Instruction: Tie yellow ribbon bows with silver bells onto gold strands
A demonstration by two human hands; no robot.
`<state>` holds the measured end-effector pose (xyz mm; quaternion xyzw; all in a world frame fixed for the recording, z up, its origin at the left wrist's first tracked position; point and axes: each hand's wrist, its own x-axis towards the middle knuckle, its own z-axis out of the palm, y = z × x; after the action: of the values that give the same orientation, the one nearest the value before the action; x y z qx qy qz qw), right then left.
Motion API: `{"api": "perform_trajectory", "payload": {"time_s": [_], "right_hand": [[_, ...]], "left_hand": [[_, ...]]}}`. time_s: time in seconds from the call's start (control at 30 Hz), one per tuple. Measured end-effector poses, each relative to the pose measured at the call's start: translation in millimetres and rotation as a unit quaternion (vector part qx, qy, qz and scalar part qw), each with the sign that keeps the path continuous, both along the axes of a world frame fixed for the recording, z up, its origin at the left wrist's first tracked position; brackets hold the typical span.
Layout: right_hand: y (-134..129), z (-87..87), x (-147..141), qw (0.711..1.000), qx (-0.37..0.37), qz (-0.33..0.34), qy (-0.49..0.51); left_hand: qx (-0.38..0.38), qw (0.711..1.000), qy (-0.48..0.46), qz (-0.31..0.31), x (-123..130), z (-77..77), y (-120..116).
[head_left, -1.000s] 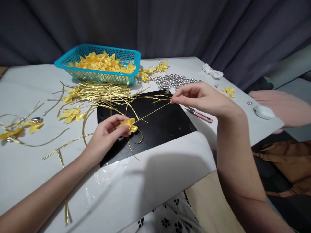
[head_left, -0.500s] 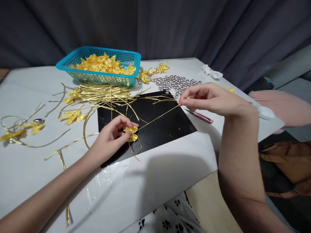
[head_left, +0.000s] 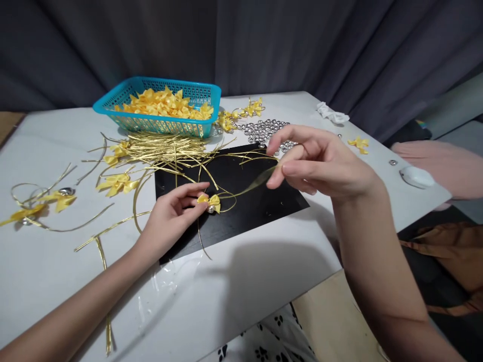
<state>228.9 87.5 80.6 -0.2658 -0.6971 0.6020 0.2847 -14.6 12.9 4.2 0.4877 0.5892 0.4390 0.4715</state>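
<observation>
My left hand [head_left: 175,208] pinches a small yellow ribbon bow [head_left: 214,202] between thumb and fingers, above the black mat [head_left: 241,216]. A shiny silver bead shows at the bow's lower edge. Thin gold cord [head_left: 231,195] loops out from the bow, and a loose end hangs down over the mat's front edge. To the right, my right hand [head_left: 320,168] is raised over the mat, its thumb and fingers closed on the cord's far end. That stretch of cord is smeared by motion, and the exact grip point is partly hidden.
A blue basket [head_left: 154,122] of yellow bows stands at the back left. Before it lies a bundle of gold cords [head_left: 162,148]. Silver beads [head_left: 264,131] are spread behind the mat. Finished-looking bows [head_left: 62,198] lie left; a white computer mouse [head_left: 417,177] sits right.
The cord was taut between my hands and now sags and curves. My right hand has turned, its fingers more spread and lower. The bow has turned, showing its silver bead.
</observation>
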Motion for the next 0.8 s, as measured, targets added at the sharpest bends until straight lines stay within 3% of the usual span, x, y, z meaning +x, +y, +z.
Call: {"api": "perform_trajectory", "payload": {"time_s": [0.2, 0.3, 0.47, 0.67, 0.8], "right_hand": [[-14.1, -1.4, -17.7, 0.996, -0.03, 0.079, 0.0], [-19.6, -3.1, -22.0, 0.998, -0.022, 0.059, 0.013], [-20.5, -6.6, -16.5, 0.999, -0.02, 0.011, 0.029], [-18.8, -7.4, -14.1, 0.99, -0.073, 0.083, 0.084], [-17.9, -14.0, -18.7, 0.988, -0.027, 0.063, 0.142]], "left_hand": [[0.047, 0.996, 0.077, -0.027, 0.7, 1.8, 0.6], [0.066, 0.992, 0.106, -0.026, 0.4, 0.7, 0.9], [0.067, 0.994, 0.077, -0.033, 0.4, -2.9, 0.3], [0.057, 0.991, 0.089, -0.078, 2.1, -1.8, -0.1], [0.056, 0.993, 0.079, -0.074, 1.5, 1.6, -1.2]]}}
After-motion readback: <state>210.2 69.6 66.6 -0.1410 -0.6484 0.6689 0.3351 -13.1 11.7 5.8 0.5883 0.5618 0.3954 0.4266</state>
